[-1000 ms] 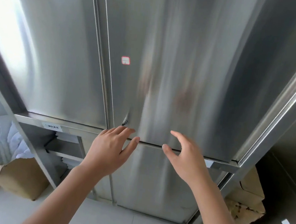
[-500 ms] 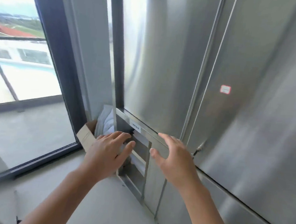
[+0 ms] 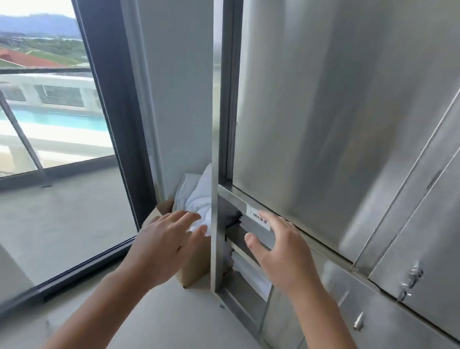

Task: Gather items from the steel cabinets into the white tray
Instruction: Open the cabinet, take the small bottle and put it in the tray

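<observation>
Tall steel cabinets (image 3: 323,112) fill the right half of the view, their upper doors closed. At the lower left corner an open compartment (image 3: 242,240) shows shelves with folded white linen (image 3: 253,275) under a small white label (image 3: 258,217). My right hand (image 3: 278,248) hovers in front of this opening, fingers spread, holding nothing. My left hand (image 3: 168,241) is stretched out flat just left of the cabinet's edge post, in front of white cloth (image 3: 197,202) piled in a cardboard box. The white tray is not in view.
A cardboard box (image 3: 189,269) stands on the grey floor between the cabinet and a grey wall pillar (image 3: 172,88). A dark-framed window (image 3: 111,98) runs along the left. Lower cabinet doors with small latches (image 3: 358,323) lie to the right.
The view has swung left from the closed cabinet doors to the cabinet's left end and window. Both hands stayed raised and empty, now nearer the open shelf compartment.
</observation>
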A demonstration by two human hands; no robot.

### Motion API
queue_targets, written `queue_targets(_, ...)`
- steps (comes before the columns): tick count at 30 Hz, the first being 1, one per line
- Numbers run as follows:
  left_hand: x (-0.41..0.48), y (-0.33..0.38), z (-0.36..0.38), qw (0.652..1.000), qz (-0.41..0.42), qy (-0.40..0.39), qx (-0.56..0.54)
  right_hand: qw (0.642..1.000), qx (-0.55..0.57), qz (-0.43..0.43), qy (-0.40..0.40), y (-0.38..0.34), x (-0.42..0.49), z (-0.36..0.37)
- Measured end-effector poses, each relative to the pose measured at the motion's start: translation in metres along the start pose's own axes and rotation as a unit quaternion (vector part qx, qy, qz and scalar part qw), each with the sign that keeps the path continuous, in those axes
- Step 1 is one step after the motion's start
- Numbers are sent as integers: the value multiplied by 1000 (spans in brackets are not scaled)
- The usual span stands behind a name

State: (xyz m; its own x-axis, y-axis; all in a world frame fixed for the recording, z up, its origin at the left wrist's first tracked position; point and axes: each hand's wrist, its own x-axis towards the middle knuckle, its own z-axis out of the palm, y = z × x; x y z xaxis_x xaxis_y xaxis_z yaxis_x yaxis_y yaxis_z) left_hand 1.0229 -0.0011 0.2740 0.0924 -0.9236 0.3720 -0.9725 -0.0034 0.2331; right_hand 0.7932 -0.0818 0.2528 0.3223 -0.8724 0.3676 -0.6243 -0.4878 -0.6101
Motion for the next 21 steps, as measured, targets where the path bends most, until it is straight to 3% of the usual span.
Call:
queue_targets(5, 53, -43, 19, 997, 58, -55, -18, 997, -16, 63, 38, -7, 26, 30)
queue_targets(9, 87, -57, 27, 994, 92, -53, -35, 994, -36, 93, 42, -8, 42, 41)
queue_targets(21, 150, -84, 67, 993, 97, -55, -34, 992, -64, 100, 49, 21, 113, 59)
